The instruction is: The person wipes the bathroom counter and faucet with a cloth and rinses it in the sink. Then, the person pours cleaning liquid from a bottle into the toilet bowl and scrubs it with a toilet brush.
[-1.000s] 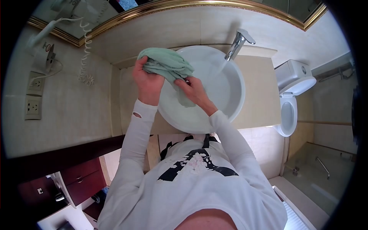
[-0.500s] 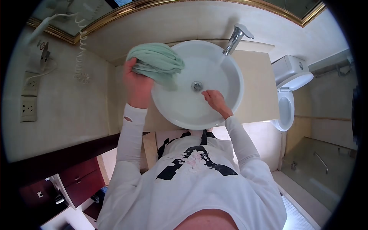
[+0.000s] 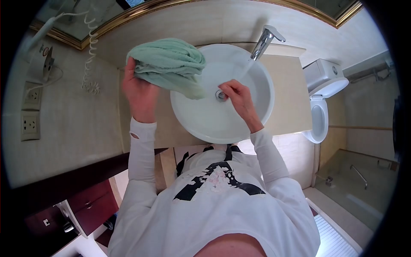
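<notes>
A bunched pale green towel (image 3: 169, 62) rests in my left hand (image 3: 141, 94), held up over the left rim of the round white sink (image 3: 266, 100). My thumb shows at its left side, and one loose end hangs over the basin. Above the sink's middle is my right hand (image 3: 240, 100), its fingers closed in a pinch by the metal drain (image 3: 220, 95). Whatever those fingertips hold, if anything, is hidden. The chrome faucet (image 3: 264, 42) stands behind the basin at the right, with a faint stream of water below its spout.
The beige counter (image 3: 289, 94) surrounds the sink. A white toilet (image 3: 319, 118) with a raised lid stands at the right. On the left wall are sockets (image 3: 31, 125) and a hair dryer's coiled cord (image 3: 88, 60). A gold-framed mirror (image 3: 171, 4) hangs behind.
My left hand and the towel have shifted left, and the towel appears larger, lifted nearer the camera. My right hand has risen slightly and now partly covers the drain.
</notes>
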Demonstrator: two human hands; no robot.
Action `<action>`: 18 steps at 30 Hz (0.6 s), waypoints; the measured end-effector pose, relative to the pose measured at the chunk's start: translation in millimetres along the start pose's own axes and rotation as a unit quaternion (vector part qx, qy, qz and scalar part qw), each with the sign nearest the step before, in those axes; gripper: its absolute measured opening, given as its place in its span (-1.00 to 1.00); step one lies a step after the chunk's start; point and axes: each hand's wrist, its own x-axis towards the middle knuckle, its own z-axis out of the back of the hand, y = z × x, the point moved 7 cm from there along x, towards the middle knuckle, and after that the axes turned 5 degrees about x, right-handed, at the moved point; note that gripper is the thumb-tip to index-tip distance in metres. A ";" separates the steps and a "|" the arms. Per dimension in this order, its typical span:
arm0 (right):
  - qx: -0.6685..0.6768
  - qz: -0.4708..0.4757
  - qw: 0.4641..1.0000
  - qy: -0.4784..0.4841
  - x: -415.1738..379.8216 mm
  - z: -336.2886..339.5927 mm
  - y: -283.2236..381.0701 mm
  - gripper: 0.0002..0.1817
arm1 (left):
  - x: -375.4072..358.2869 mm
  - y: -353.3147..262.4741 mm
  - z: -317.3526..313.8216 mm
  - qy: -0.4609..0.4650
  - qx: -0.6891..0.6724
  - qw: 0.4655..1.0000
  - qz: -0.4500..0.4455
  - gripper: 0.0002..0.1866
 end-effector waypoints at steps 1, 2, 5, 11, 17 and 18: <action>0.035 0.069 0.997 0.017 2.6 -12.3 15.2 -0.78 | 1.3 2.5 2.1 -0.006 -0.024 1.000 0.012 -0.67; 0.035 0.071 0.997 0.016 4.8 -22.2 22.0 -0.78 | 2.8 6.1 1.3 -0.004 -0.023 1.000 0.014 -0.67; 0.008 0.158 0.987 0.021 5.7 -52.4 56.5 -0.77 | 7.1 23.2 -1.3 -0.003 -0.018 1.000 0.025 -0.64; 0.026 0.210 0.977 -0.021 10.1 -69.9 50.8 -0.84 | 13.4 46.5 -4.6 -0.041 -0.059 0.995 0.074 -0.59; 0.146 0.011 0.989 -0.011 5.2 -31.5 29.7 -0.85 | 11.6 37.7 17.4 -0.061 -0.038 0.996 0.051 -0.59; 0.147 0.009 0.989 -0.012 4.0 -24.2 28.1 -0.85 | 10.3 35.0 22.9 -0.089 -0.004 0.995 0.035 -0.59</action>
